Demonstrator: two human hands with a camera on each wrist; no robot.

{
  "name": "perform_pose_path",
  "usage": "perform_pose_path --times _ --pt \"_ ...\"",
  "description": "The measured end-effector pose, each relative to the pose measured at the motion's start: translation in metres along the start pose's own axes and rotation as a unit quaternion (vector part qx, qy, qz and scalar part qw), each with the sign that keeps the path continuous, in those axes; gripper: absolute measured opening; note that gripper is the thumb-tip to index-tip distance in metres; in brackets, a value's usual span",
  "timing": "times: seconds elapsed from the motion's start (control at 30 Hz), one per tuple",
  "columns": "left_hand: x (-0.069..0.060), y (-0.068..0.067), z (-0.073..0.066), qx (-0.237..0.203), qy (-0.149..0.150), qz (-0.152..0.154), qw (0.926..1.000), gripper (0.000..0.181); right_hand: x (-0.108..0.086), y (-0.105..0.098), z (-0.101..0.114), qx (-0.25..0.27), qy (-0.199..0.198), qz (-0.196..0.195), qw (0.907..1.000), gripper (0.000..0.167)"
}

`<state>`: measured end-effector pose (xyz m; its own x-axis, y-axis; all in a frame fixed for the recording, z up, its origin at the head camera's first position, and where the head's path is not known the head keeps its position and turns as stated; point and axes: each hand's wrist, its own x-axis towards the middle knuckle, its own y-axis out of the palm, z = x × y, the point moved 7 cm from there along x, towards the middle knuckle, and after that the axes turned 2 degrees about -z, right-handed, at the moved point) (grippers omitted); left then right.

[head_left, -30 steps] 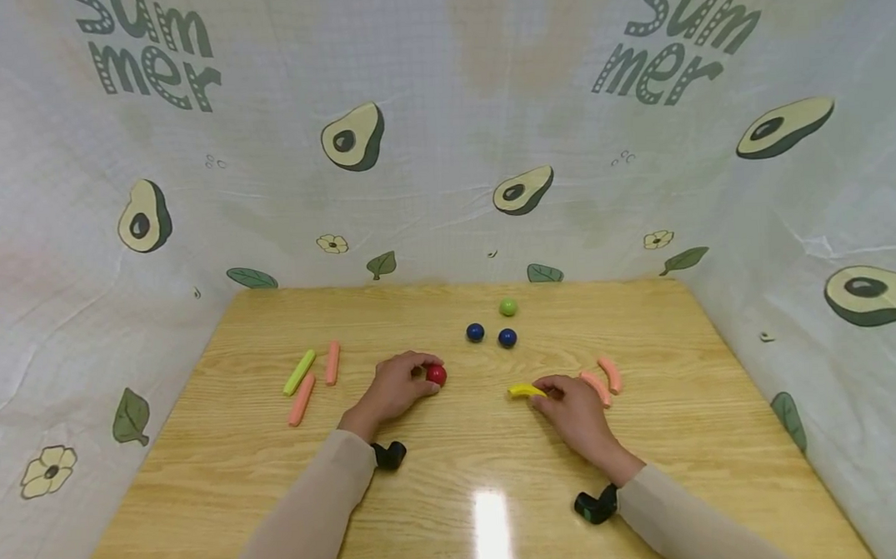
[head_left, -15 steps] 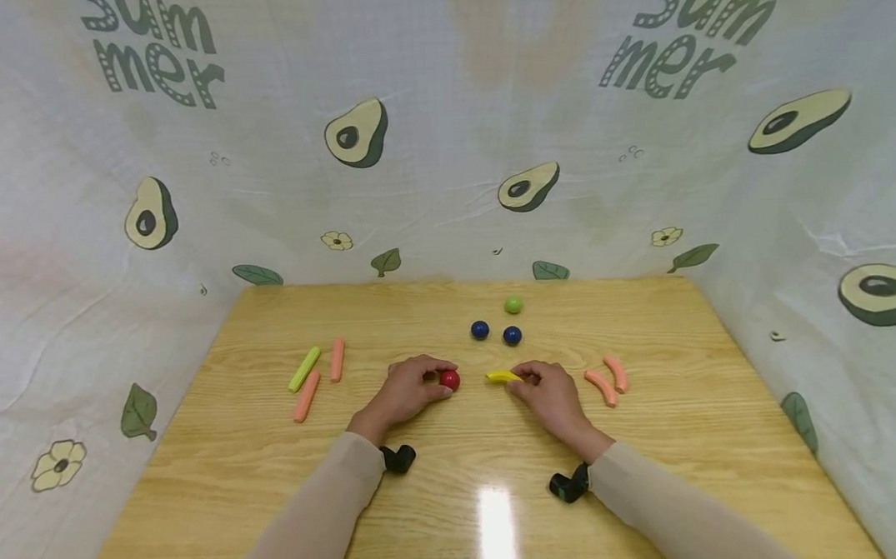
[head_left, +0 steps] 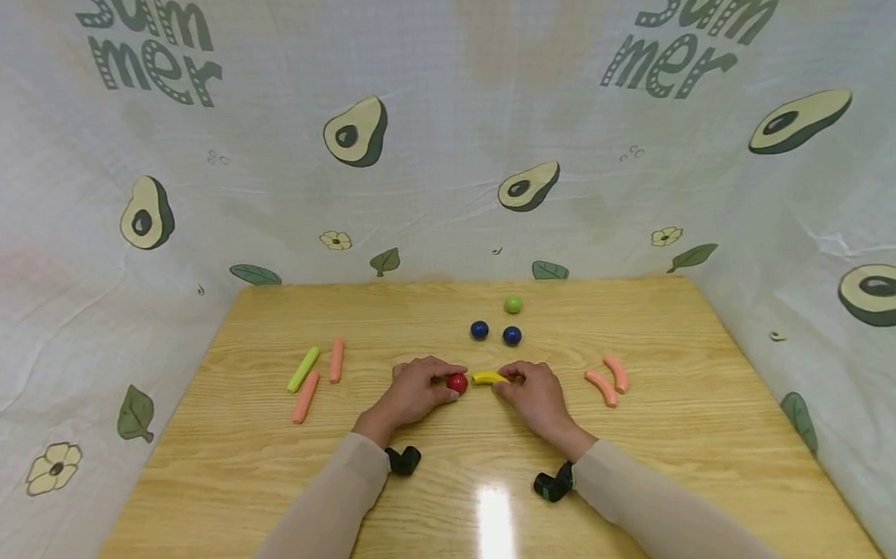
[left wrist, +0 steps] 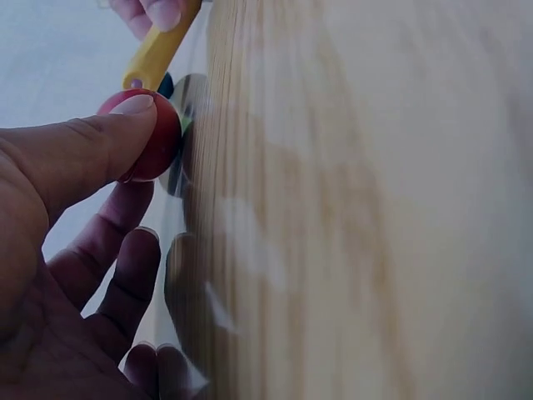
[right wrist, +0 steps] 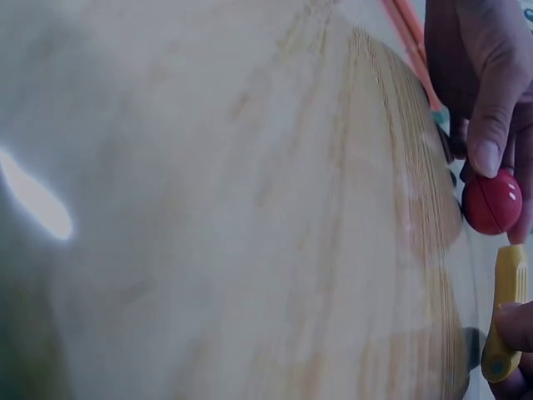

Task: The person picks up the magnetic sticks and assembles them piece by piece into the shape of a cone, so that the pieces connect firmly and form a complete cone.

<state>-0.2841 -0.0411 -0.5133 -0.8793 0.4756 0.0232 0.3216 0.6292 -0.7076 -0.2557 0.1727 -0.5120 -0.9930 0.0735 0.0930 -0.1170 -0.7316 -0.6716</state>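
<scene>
My left hand [head_left: 415, 391] pinches a red ball [head_left: 458, 384] between thumb and fingers near the middle of the table. Facing it, my right hand [head_left: 537, 399] pinches a curved yellow piece [head_left: 486, 378], whose free end points at the ball with a small gap in the head view. In the left wrist view the thumb lies across the red ball [left wrist: 163, 143], with the yellow piece [left wrist: 158, 53] just beyond. The right wrist view has the yellow piece [right wrist: 509, 287] right below the red ball [right wrist: 492, 202].
Two blue balls [head_left: 479, 330] and a green ball [head_left: 512, 304] lie farther back. On the left are a yellow-green stick [head_left: 303, 370] and two salmon sticks [head_left: 336, 361]. Two curved salmon pieces [head_left: 601, 387] lie on the right. A patterned cloth [head_left: 427, 147] surrounds the table's back and sides.
My right hand has moved left with the yellow piece, away from the curved salmon pieces. My left hand has shifted slightly right with the red ball, and the gap between them has narrowed.
</scene>
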Motion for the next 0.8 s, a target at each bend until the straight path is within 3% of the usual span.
perform_pose_path --times 0.8 --pt "0.0006 0.0064 -0.0045 -0.021 -0.019 0.006 0.9996 0.044 -0.0034 0.0034 0.0005 -0.008 -0.011 0.015 0.9998 0.022"
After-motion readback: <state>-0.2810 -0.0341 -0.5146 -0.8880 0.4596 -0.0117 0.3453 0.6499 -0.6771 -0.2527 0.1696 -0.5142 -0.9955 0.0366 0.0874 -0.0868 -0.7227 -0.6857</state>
